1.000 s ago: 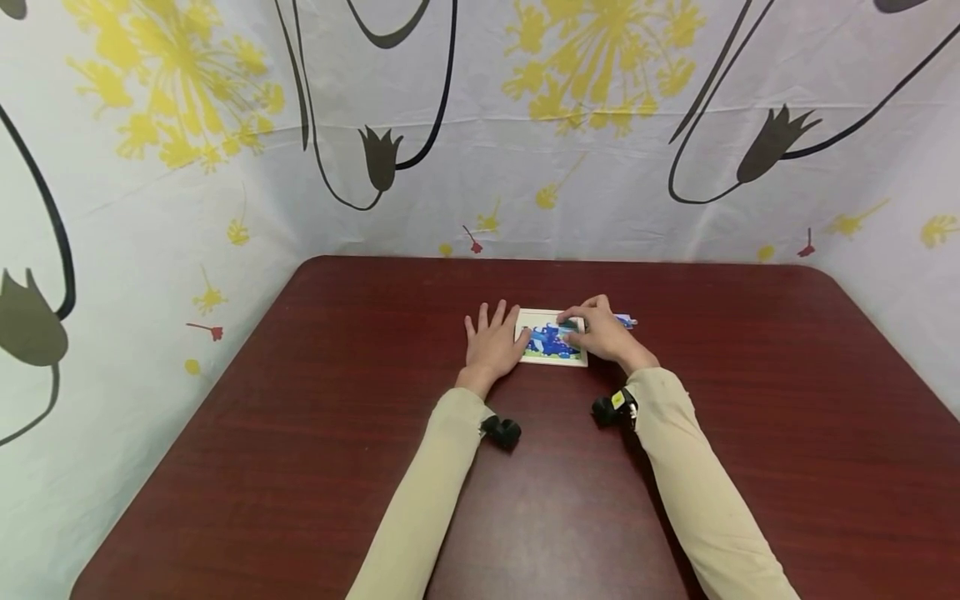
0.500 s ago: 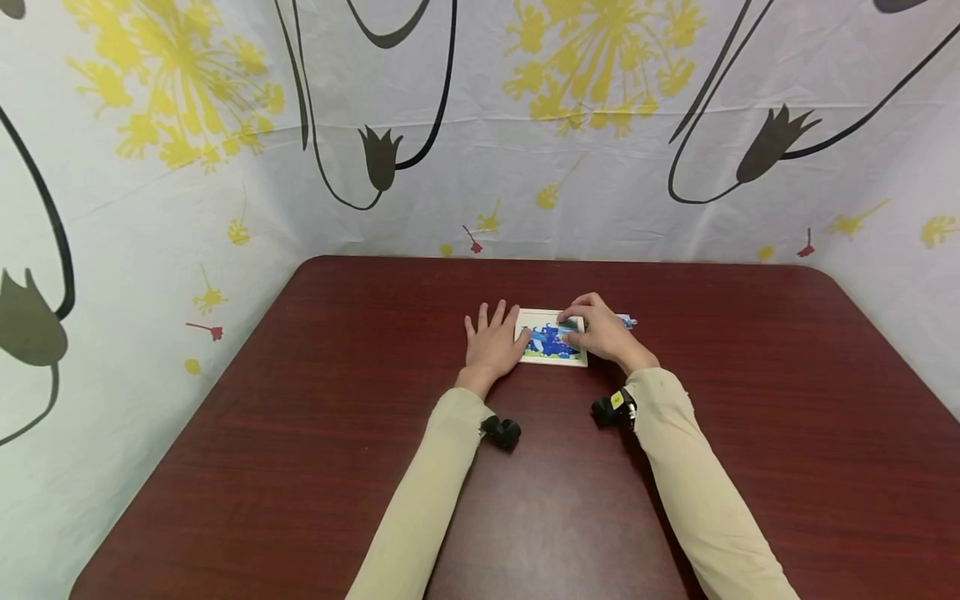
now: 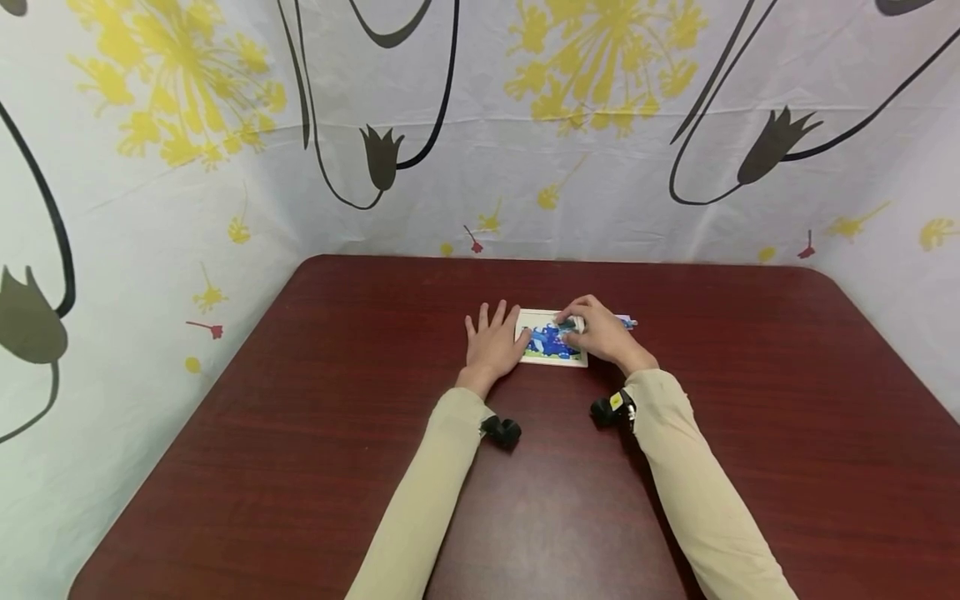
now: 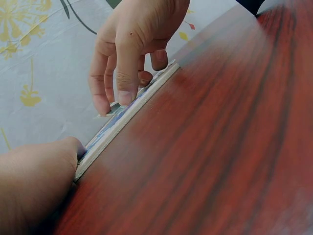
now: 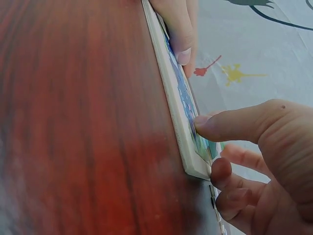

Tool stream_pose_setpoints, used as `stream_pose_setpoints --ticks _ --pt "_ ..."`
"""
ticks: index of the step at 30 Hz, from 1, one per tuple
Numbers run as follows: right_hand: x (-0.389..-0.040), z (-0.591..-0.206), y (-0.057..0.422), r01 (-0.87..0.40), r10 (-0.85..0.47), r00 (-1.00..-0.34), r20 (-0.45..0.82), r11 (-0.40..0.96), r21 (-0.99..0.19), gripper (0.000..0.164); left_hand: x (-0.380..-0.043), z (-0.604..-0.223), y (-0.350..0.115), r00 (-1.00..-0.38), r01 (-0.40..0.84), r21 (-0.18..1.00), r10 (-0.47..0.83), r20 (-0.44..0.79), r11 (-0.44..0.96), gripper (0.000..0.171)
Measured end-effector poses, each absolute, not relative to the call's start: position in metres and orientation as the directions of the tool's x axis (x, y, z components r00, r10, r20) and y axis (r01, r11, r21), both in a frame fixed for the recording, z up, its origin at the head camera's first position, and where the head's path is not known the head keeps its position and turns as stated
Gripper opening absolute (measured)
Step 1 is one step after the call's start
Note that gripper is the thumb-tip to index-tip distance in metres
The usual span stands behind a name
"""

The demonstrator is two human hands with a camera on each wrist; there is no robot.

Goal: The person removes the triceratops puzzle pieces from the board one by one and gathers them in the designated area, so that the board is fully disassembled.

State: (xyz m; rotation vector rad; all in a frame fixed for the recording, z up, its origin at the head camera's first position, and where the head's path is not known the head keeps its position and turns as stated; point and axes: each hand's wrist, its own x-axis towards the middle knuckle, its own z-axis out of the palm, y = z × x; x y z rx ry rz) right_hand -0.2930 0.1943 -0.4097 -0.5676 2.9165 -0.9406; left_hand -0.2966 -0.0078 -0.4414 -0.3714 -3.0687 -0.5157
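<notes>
Left hand (image 3: 492,346): fingers are spread apart; thumb rests on the flat, rectangular, white-rimmed picture board (image 3: 536,317), which lies at its 3 o'clock.
Right hand (image 3: 602,333): thumb and finger pinch a small, thin, dark-green piece (image 4: 114,106); the board is at its 9 o'clock.
Blue flat pieces (image 3: 628,321): on the dark-red, wood-grained desk (image 3: 360,375), 2 o'clock from right hand.

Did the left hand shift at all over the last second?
No, not visibly. In the head view, the left hand keeps the same place against the table, its fingers spread and its thumb over the frame's left side.
</notes>
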Motion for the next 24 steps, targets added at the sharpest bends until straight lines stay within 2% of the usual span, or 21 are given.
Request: stream_pose_setpoints --ticks 7,15,24 --pt "-0.2929 -0.4085 0.1952 -0.323 -0.33 -0.939 0.094 0.759 -0.566 0.023 -0.2968 -0.4416 -0.008 -0.971 0.238 0.315 0.234 0.052 0.919 0.06" --pt "-0.2959 -0.4078 0.196 -0.283 -0.287 -0.954 0.083 0.777 -0.563 0.049 -0.2976 -0.4415 -0.0089 -0.971 0.237 0.323 0.231 0.057 0.916 0.059" --pt "-0.2964 -0.4077 0.2003 -0.292 -0.274 -0.955 0.116 0.782 -0.551 0.037 -0.2972 -0.4429 -0.0088 -0.969 0.247 0.332 0.24 0.063 0.91 0.06"
